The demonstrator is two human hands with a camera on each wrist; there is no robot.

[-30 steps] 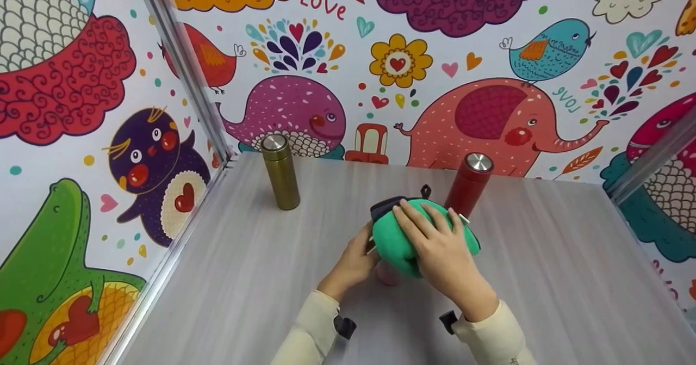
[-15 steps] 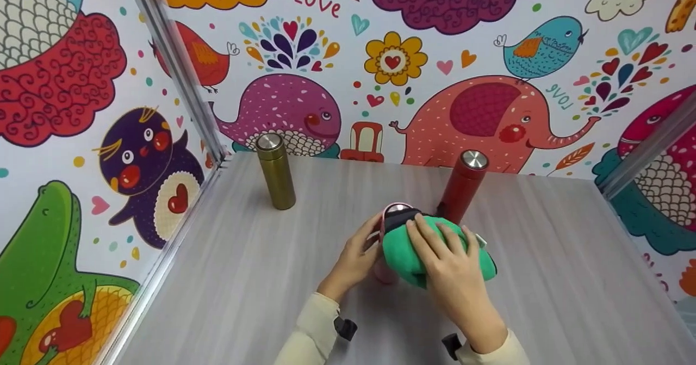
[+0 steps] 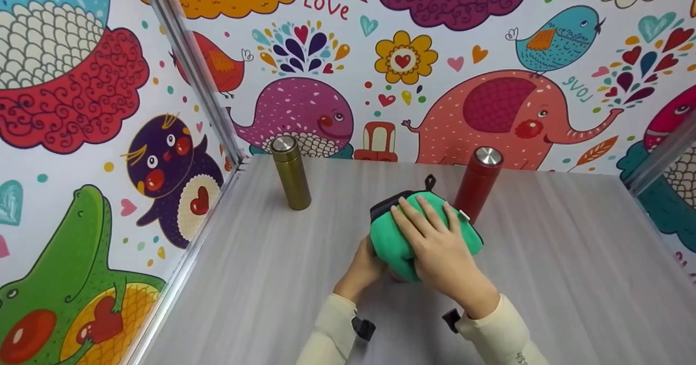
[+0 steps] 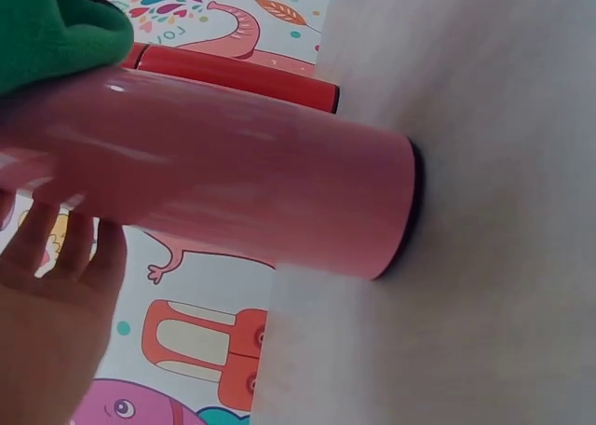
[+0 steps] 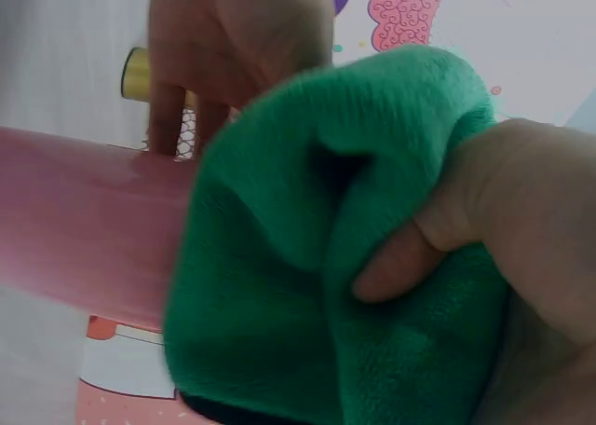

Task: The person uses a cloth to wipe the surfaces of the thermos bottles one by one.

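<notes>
A pink thermos bottle (image 4: 251,173) stands upright on the table, its lower body and dark base showing in the left wrist view. My left hand (image 3: 363,270) holds it from the side, fingers against its wall. A green plush cloth (image 3: 391,240) with dark edging, a hanging loop and a small white tag drapes over the bottle's upper part, hiding its top in the head view. My right hand (image 3: 446,251) spreads its fingers over the cloth, and in the right wrist view the thumb (image 5: 400,262) presses into a fold, gripping it against the bottle.
A red thermos bottle (image 3: 478,183) with a steel lid stands just behind the cloth on the right. Farther left stands a gold thermos bottle (image 3: 292,174). Cartoon-printed walls (image 3: 359,55) close off the back and sides of the grey table (image 3: 261,278).
Half a second ago the cloth sat lower and to the right, leaving the pink bottle's steel top and strap visible. Now my right hand has brought it back up over the top.
</notes>
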